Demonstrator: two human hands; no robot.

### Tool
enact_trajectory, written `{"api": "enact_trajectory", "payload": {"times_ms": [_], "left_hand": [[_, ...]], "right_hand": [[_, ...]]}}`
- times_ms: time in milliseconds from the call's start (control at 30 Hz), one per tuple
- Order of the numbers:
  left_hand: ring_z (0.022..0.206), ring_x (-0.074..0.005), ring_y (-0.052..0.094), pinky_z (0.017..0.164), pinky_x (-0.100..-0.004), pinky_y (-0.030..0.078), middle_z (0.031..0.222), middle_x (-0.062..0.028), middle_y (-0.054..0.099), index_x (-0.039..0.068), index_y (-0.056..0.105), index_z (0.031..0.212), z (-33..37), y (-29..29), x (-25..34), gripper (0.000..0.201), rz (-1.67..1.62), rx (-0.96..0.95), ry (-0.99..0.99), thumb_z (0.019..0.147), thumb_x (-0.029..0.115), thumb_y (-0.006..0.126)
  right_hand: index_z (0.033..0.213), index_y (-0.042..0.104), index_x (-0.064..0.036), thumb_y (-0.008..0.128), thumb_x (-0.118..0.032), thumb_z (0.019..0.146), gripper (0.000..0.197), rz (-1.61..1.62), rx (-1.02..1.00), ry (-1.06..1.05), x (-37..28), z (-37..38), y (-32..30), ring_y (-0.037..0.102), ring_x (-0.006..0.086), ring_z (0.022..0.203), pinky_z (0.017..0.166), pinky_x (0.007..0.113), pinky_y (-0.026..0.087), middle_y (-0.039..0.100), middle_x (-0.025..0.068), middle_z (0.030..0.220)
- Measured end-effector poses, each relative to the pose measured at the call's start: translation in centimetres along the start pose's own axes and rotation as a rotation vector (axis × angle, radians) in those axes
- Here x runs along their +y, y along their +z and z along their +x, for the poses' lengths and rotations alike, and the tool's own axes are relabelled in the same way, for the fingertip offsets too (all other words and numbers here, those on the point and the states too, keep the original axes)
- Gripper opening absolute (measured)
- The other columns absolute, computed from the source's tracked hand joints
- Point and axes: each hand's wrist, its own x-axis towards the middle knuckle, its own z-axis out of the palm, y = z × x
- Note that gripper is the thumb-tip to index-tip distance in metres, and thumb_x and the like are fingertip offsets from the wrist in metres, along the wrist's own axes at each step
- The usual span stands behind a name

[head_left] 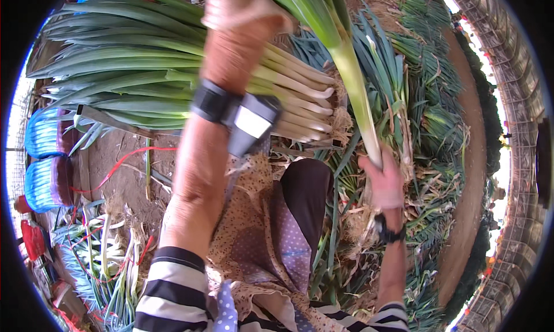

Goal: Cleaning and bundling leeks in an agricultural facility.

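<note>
My right hand (384, 179) is closed round the white root end of a long green onion (353, 78). The stalk slants up and left from that hand, and its green leaves run out of the upper edge. At the top, my left hand (245, 6) is smeared by motion and partly cut off, close to those leaves; its fingers are hidden. Beneath the left forearm lies a broad row of green onions (133, 81), with white ends and roots to the right and leaves to the left. A black device (254, 124) with a bright face is strapped to my left wrist.
Many loose green onions (427, 130) cover the ground to the right. More lie with red ties at the lower left (104, 257). Two blue ribbed objects (47, 185) stand at the left edge, and a red string (121, 159) crosses the soil. A curved mesh-like wall (519, 159) borders the right.
</note>
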Motion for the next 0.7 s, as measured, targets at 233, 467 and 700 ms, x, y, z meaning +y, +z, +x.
{"api": "enact_trajectory", "payload": {"times_ms": [233,467,700], "left_hand": [[0.076,-0.0219,0.062,0.057,-0.0335,0.053,0.094,-0.0096,0.062,0.009,0.055,0.107,0.7,-2.6,10.8,0.044,0.484,0.347,0.044,0.080,0.041,0.067],[0.110,-0.0312,0.052,0.095,-0.0467,0.045,0.115,-0.0139,0.057,0.006,0.051,0.122,-8.7,-15.5,18.2,0.047,0.545,0.867,-0.066,0.087,0.035,0.064],[0.118,-0.0264,0.047,0.100,-0.0411,0.043,0.110,-0.0115,0.059,0.005,0.050,0.118,-10.9,-14.9,26.3,0.039,1.982,0.818,-0.010,0.086,0.022,0.064]], "right_hand": [[0.120,0.057,-0.0188,0.071,-0.042,0.078,0.050,0.037,0.049,-0.393,1.3,14.7,8.7,0.067,0.0241,0.080,0.065,0.037,0.053,0.067,0.0069,0.102],[0.117,0.057,-0.0175,0.067,-0.036,0.080,0.043,-0.382,-0.515,-0.281,3.2,21.7,19.5,0.062,0.0330,0.097,0.082,0.042,0.050,0.065,0.0108,0.105],[0.112,0.060,-0.0162,0.064,-0.028,0.081,0.033,-0.273,-0.407,-0.364,5.5,21.2,19.3,0.060,0.0322,0.098,0.081,0.043,0.050,0.063,0.0117,0.102]]}}
